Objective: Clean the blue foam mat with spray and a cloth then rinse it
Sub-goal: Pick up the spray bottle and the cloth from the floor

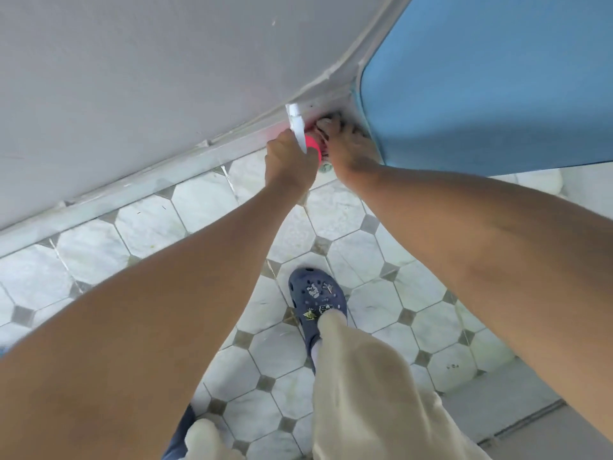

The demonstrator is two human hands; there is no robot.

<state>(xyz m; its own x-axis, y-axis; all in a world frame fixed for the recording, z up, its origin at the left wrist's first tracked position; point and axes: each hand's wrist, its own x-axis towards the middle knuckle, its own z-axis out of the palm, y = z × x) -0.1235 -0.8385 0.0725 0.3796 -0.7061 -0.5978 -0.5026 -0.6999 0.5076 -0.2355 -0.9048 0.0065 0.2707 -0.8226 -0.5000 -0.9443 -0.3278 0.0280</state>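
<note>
Evidently the gathering of the tools is in hand, and the cleaning proper is judged not yet begun. At the foot of the grey wall (132, 78), a spray bottle (311, 148) with a white head and a pink body is gripped by the left hand (292, 162), which is closed round it. Just to the right, a crumpled greyish cloth (326, 122) is seen low in the corner, and the right hand (348, 149) is laid over it; its fingers (331, 127) appear bent round the cloth, though blur hides the detail. The blue foam mat (497, 78) is stood on edge against the wall, just beside that hand. Next, the nozzle would need to be turned onto the mat's face and the trigger squeezed, with the cloth brought up for wiping.
</note>
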